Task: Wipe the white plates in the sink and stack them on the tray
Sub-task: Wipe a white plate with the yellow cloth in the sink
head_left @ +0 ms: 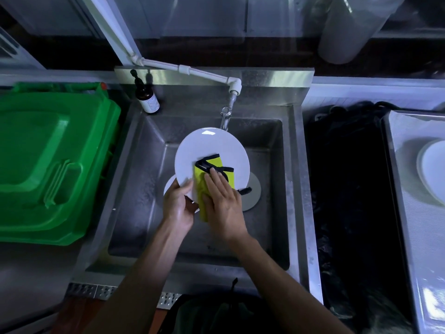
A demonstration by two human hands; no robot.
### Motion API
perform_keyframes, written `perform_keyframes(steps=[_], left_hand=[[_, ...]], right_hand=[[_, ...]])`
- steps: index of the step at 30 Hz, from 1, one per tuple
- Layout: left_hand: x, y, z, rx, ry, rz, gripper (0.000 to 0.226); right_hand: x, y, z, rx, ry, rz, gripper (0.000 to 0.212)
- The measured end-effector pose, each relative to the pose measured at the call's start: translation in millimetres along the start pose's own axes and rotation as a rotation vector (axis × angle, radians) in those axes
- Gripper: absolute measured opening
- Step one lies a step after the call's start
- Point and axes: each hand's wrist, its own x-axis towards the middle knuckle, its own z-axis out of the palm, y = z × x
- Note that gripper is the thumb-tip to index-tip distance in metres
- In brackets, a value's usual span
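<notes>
Left hand (179, 203) grips the white plate's (209, 150) rim over the sink (134, 179); right hand (222, 201) (fingers flat) presses the yellow cloth (201, 179) on it.

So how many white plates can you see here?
3 at least: one held plate over the sink, one lower plate beneath it, one tray plate far right. Others may be hidden.
</notes>
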Motion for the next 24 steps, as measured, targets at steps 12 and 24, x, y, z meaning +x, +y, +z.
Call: perform_keyframes(steps=[12,24], left_hand=[[-4.3,5.1,6.3,0.100,0.057,0.009,0.039],[-6.0,2.5,4.2,0.323,-0.044,-0.011,0.053]], right_hand=[[5.5,46.6,-15.7,0.077,0.075,0.283,0.056],[25.8,97.5,-52.7,0.288,0.022,0.308,0.064]])
